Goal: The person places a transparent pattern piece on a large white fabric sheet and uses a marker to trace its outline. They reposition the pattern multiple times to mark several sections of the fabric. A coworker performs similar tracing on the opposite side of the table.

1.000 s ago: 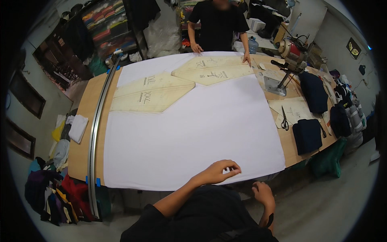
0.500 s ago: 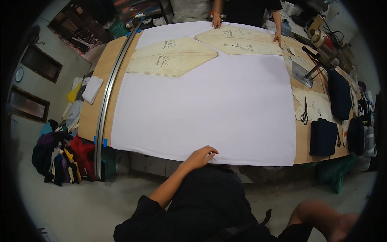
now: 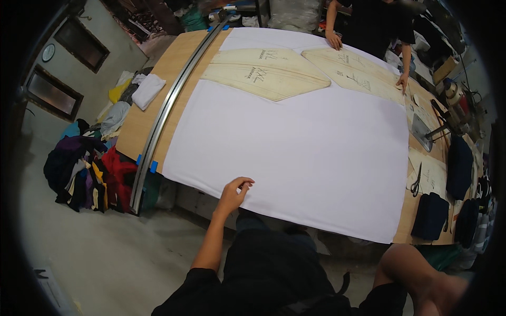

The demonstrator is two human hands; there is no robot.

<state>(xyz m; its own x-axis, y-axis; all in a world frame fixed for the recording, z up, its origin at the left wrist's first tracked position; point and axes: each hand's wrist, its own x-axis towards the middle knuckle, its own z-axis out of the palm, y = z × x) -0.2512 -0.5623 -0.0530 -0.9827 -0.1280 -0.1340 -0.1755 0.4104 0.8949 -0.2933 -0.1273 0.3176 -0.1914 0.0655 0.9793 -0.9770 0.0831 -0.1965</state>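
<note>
My left hand [image 3: 236, 194] is over the near edge of the large white fabric [image 3: 295, 147] spread across the table. Its fingers are loosely bent, thumb apart from them, and hold nothing. Whether the hand touches the cloth I cannot tell. My right arm [image 3: 408, 266] is bent at the lower right; its hand is out of view. Two cream pattern pieces, a left one [image 3: 269, 76] and a right one [image 3: 358, 76], lie on the fabric's far part. Across the table, a co-worker's hand [image 3: 334, 40] rests by the right piece, and their other hand [image 3: 403, 83] touches near its right end.
A metal rail [image 3: 167, 108] crosses the table's left side, near a folded white cloth [image 3: 149, 91]. On the right are black scissors [image 3: 417, 179], a cutting machine [image 3: 456, 97] and dark fabric stacks [image 3: 430, 217]. A clothes heap [image 3: 87, 171] lies at the left.
My left hand has moved left along the fabric's near edge. The view has turned, so the table appears tilted and shifted right. The co-worker's hands stay by the right pattern piece.
</note>
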